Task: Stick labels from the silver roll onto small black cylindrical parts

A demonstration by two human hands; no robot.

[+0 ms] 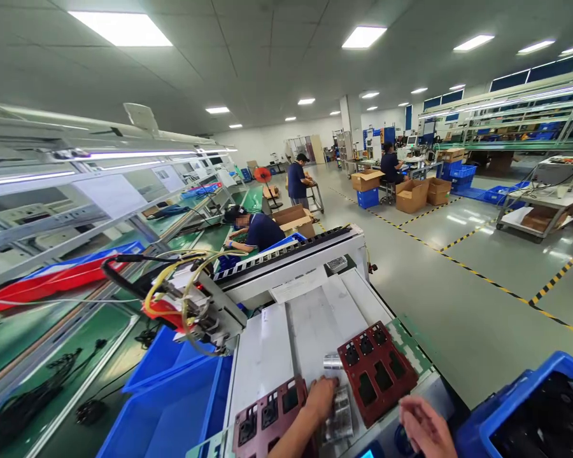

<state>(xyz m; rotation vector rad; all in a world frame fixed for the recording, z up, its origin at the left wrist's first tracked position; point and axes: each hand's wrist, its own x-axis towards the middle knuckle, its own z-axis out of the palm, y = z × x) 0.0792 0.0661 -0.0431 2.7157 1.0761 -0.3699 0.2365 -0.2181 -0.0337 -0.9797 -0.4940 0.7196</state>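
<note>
My left hand [321,395] reaches over the machine bed between two dark red fixture plates. Its fingers are bent together by a shiny silvery block [339,420]; whatever is in them is hidden. A smaller silvery piece [333,362] lies just beyond the fingertips. The right red fixture plate [370,394] has black parts in its far-end openings; the left red fixture plate [281,416], partly behind my left forearm, holds black parts too. My right hand [423,425] hovers by the right plate's near corner, fingers loosely bent and apart, with nothing visible in it.
A blue bin [530,407] of black parts stands at the right. Left of the bed are blue bins [172,407] and a machine head [205,312] with yellow hoses. A gantry rail [286,254] crosses behind the bed. Several people work farther off.
</note>
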